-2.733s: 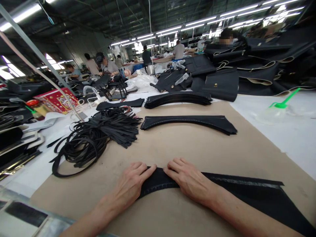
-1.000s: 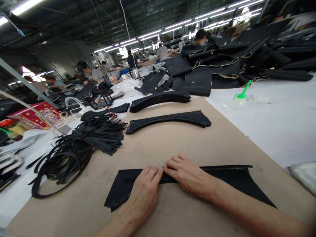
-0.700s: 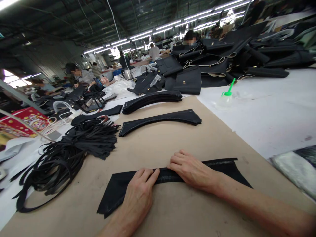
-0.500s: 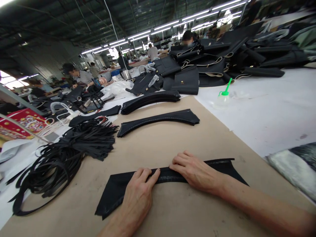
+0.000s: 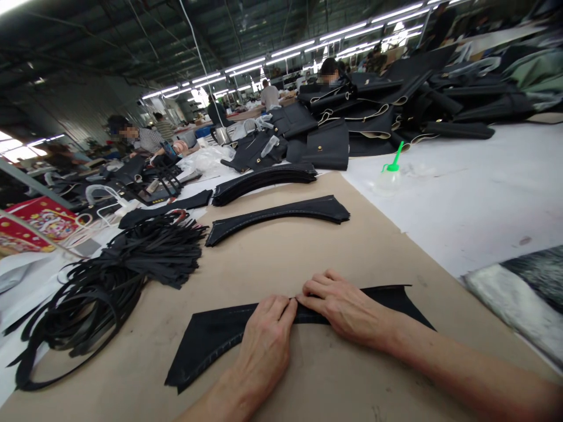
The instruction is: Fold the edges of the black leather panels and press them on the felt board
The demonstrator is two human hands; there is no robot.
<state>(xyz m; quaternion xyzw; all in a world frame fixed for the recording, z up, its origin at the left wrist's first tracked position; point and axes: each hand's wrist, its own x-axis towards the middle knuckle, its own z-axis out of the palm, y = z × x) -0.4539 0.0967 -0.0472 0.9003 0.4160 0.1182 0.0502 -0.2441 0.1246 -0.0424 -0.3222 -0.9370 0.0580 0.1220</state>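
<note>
A long black curved strip of leather-like material (image 5: 200,335) lies across the brown board in front of me, with pale stitch-like marks along its lower curve. My left hand (image 5: 269,333) is closed over its middle, fingertips at the upper edge. Close beside it, my right hand (image 5: 341,302) has bent fingers pinching the same edge, and the two sets of fingertips nearly touch. Both ends of the strip show flat on the board; the part under my hands is hidden. Beyond my hands lies a similar curved black piece (image 5: 281,215), with a thicker stack of such pieces (image 5: 264,180) behind it.
Black straps (image 5: 153,252) lie bundled and coiled at left. A clear bottle with a green nozzle (image 5: 393,168) stands on the white table (image 5: 448,199) at right. Black bags (image 5: 328,143) are heaped at the back. Several people work farther off.
My left hand has slid right along the strip's upper edge until its fingertips are near my right hand's. My right hand stays at about the same place on the strip.
</note>
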